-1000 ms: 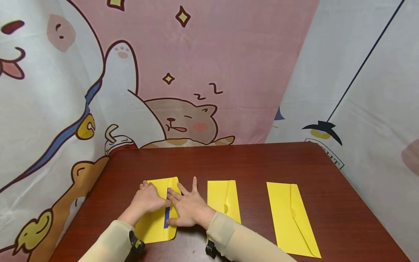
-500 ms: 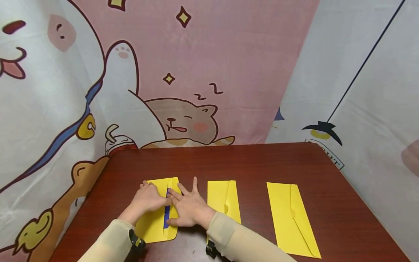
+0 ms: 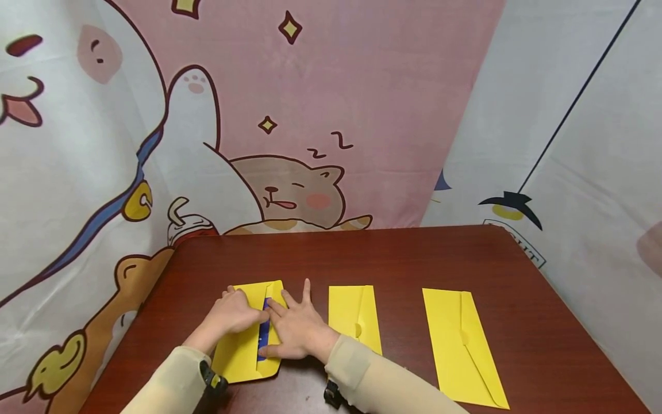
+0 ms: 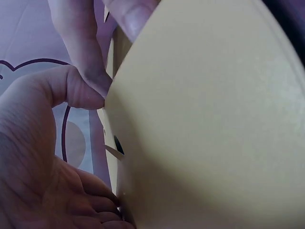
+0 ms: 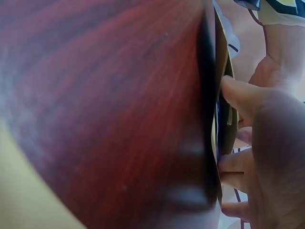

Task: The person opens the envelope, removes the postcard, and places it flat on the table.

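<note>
A yellow envelope (image 3: 230,362) lies at the left of the table, its flap side up. Along its long mouth shows a strip of a flat blue thing (image 3: 263,339) inside, mostly hidden by the envelope. My left hand (image 3: 233,313) rests on the envelope's body, with the thumb (image 4: 83,93) bent to the mouth's edge. With fingers spread, my right hand (image 3: 296,330) lies over the flap side, fingertips and thumb reaching the blue strip. Seen from the right wrist, the envelope (image 5: 221,52) gapes a little along its edge near my thumb (image 5: 238,93).
Two more yellow envelopes lie to the right with flaps folded down: a middle one (image 3: 347,305), partly under my right sleeve (image 3: 380,374), and another farther right (image 3: 455,345). Behind the brown table (image 3: 414,253) hangs a cartoon-printed cloth (image 3: 383,103).
The envelope's mouth gapes slightly wider and a bit more of the blue strip shows. Both hands stay almost in place, the left drawn very slightly left.
</note>
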Demonstrator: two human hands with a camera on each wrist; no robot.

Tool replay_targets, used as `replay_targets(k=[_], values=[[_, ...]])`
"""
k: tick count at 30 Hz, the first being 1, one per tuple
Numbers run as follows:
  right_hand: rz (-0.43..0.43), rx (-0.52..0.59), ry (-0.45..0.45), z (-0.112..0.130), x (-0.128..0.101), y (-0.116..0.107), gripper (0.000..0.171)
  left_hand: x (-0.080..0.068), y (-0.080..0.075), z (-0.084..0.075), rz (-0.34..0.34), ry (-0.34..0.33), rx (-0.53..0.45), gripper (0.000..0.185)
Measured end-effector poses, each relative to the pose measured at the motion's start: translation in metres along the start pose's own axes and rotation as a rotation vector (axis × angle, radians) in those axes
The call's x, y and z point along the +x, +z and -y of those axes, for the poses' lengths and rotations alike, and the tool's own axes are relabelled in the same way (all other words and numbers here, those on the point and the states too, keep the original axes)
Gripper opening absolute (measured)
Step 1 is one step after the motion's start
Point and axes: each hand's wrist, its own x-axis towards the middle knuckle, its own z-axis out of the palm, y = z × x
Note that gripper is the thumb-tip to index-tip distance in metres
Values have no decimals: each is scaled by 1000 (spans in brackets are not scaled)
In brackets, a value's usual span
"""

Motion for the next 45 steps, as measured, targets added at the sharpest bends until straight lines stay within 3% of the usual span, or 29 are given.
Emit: replay_targets(k=[19, 45], values=[[23, -1, 15, -1, -5, 4, 108, -4, -1, 1, -22, 5, -22, 102], [46, 32, 35, -11, -15, 4, 108, -4, 1, 2, -16, 9, -16, 103]])
